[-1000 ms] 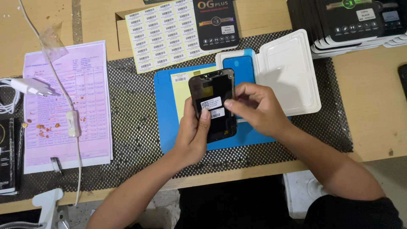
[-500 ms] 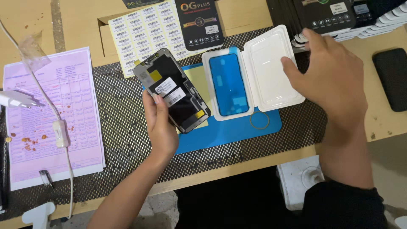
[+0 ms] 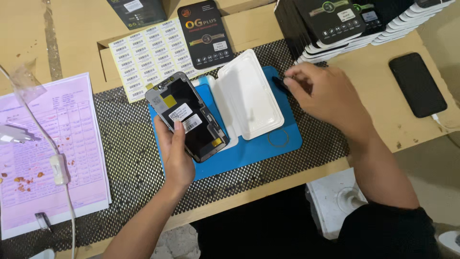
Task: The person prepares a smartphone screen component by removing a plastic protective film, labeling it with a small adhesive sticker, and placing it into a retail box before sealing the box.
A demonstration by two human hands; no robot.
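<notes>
My left hand (image 3: 176, 156) grips a dark phone screen panel (image 3: 188, 117) by its lower edge. It holds the panel back side up, with white stickers and a yellow patch showing, tilted over a blue work mat (image 3: 258, 146). An open white plastic tray (image 3: 251, 96) lies on the mat right of the panel, its left half partly hidden behind it. My right hand (image 3: 328, 98) rests at the mat's right edge. Its fingertips are pinched on a small dark strip (image 3: 281, 85).
A black mesh pad (image 3: 129, 144) covers the wooden bench. A label sheet (image 3: 143, 52) and a black card package (image 3: 206, 33) lie at the back, stacked black-and-white boxes (image 3: 345, 24) at the back right. A black phone (image 3: 417, 84) lies right, a pink form (image 3: 48, 144) and a white cable (image 3: 60, 168) left.
My right hand left the panel, reached up to the stacked boxes, then came down to the mat's right edge. My left hand kept the panel and shifted it left.
</notes>
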